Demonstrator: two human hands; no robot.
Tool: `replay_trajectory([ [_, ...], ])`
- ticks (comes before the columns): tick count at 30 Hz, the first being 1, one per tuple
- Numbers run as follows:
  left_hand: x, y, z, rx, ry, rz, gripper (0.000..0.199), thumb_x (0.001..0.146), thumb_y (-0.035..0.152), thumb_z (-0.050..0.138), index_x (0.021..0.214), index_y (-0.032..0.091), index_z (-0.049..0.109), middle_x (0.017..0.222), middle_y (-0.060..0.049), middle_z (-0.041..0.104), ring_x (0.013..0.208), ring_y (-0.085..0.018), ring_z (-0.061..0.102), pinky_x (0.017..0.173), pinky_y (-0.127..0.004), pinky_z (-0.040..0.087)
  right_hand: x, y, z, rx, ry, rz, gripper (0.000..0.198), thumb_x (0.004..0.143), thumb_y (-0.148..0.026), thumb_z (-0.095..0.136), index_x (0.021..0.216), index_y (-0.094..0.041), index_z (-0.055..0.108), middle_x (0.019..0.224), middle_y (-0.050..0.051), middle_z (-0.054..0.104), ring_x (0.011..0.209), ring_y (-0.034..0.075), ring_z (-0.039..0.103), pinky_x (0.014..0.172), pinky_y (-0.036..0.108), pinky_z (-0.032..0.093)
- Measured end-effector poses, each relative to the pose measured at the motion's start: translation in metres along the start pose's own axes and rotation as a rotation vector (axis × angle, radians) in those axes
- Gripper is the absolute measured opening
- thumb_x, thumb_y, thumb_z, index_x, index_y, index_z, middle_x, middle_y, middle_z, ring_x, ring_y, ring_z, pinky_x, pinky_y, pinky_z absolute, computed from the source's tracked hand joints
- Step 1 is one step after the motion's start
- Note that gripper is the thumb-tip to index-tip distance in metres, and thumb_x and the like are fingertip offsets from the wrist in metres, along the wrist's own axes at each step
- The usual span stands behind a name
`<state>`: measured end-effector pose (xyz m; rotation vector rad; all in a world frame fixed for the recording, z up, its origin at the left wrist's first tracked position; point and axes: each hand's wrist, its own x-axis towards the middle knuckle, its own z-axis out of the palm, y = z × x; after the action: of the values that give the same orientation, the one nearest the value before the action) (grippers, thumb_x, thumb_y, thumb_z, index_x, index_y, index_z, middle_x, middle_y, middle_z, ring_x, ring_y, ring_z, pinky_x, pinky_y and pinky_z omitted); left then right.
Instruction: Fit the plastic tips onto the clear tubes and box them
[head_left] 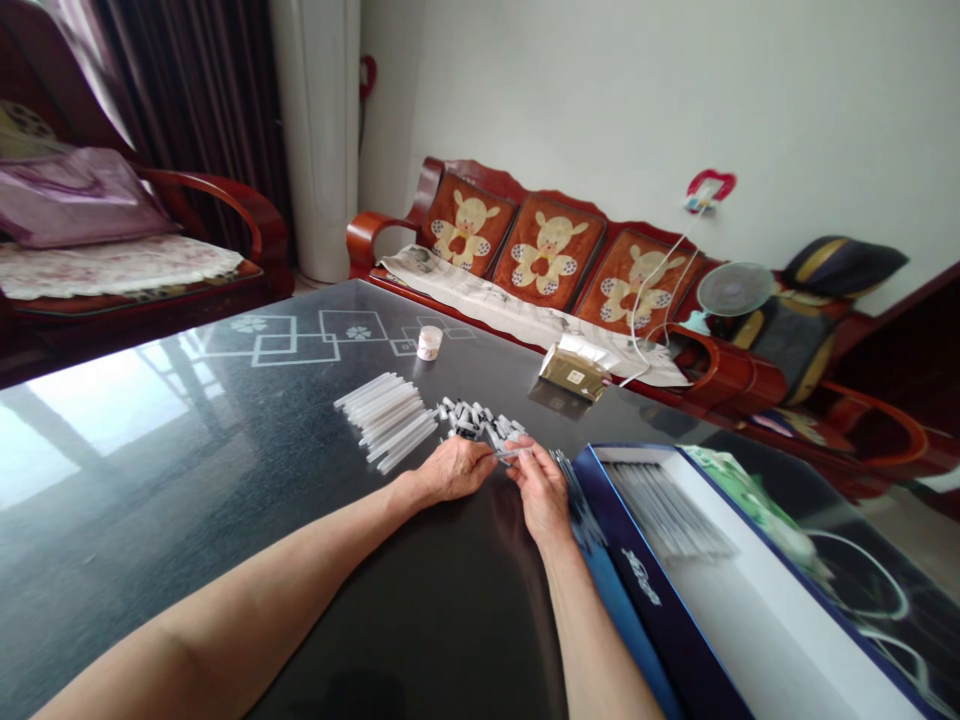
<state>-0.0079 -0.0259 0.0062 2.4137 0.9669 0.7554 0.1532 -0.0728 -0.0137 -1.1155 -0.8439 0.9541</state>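
My left hand [456, 470] and my right hand [544, 490] meet over the dark table, fingers pinched on a thin pale stick [511, 452] that looks like a pen part. The left fingers close on its left end, the right thumb and fingers on its other end. Just beyond them lies a heap of small white and black caps [480, 418]. To the left, white translucent tubes [390, 420] lie side by side in a row. Beside my right wrist, thin dark-tipped sticks [576, 490] lie along a blue box.
The open blue box [619, 545] holds a layer of thin grey sticks [667, 510]. A green-and-white bag [750, 500] lies behind it. Farther back on the glossy table [225, 480] stand a small round container [429, 344] and a tissue pack [574, 372]. A wooden sofa [480, 172] is beyond.
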Motion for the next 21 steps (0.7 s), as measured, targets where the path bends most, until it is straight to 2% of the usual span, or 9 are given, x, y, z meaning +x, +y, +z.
replay_trajectory([
  [3, -0.002, -0.002, 0.003, 0.075, 0.013, 0.006, 0.036, 0.093, 0.033, 0.04, 0.071, 0.016, 0.063, 0.06, -0.004, 0.06, 0.056, -0.014, 0.057, 0.056, -0.023, 0.04, -0.002, -0.001, 0.004, 0.041, 0.042, 0.053, 0.038, 0.066, -0.041, 0.076, 0.095, -0.019, 0.066, 0.094, 0.007, 0.073, 0.076, 0.017, 0.066, 0.063, 0.027, 0.05],
  [7, -0.005, -0.006, 0.005, 0.221, 0.016, 0.059, 0.034, 0.094, 0.033, 0.039, 0.076, 0.016, 0.062, 0.069, -0.005, 0.064, 0.061, -0.015, 0.059, 0.058, -0.023, 0.042, -0.003, -0.005, 0.007, 0.059, 0.04, 0.15, 0.04, 0.057, -0.039, 0.082, 0.087, -0.017, 0.067, 0.086, 0.006, 0.074, 0.069, 0.016, 0.067, 0.062, 0.027, 0.051],
  [15, -0.005, -0.005, 0.001, 0.411, -0.01, 0.098, 0.033, 0.097, 0.032, 0.034, 0.089, 0.015, 0.062, 0.079, -0.008, 0.063, 0.061, -0.016, 0.059, 0.053, -0.025, 0.041, -0.002, -0.008, 0.007, 0.067, -0.016, 0.227, 0.036, 0.057, -0.036, 0.082, 0.084, -0.016, 0.068, 0.081, 0.004, 0.073, 0.069, 0.015, 0.067, 0.062, 0.025, 0.053],
  [18, -0.004, -0.007, 0.0, 0.417, 0.0, 0.132, 0.032, 0.097, 0.033, 0.035, 0.09, 0.015, 0.062, 0.077, -0.006, 0.061, 0.061, -0.015, 0.056, 0.053, -0.025, 0.04, -0.002, -0.004, 0.008, 0.058, -0.01, 0.195, 0.032, 0.061, -0.036, 0.078, 0.084, -0.017, 0.066, 0.082, 0.003, 0.072, 0.07, 0.014, 0.067, 0.064, 0.024, 0.053],
  [21, -0.002, -0.009, -0.002, 0.446, 0.057, 0.204, 0.03, 0.096, 0.033, 0.038, 0.09, 0.017, 0.063, 0.076, -0.005, 0.059, 0.07, -0.016, 0.056, 0.062, -0.027, 0.041, -0.004, 0.001, 0.009, -0.123, 0.011, 0.046, 0.024, 0.068, -0.037, 0.072, 0.081, -0.018, 0.063, 0.073, 0.0, 0.07, 0.065, 0.014, 0.065, 0.061, 0.025, 0.053],
])
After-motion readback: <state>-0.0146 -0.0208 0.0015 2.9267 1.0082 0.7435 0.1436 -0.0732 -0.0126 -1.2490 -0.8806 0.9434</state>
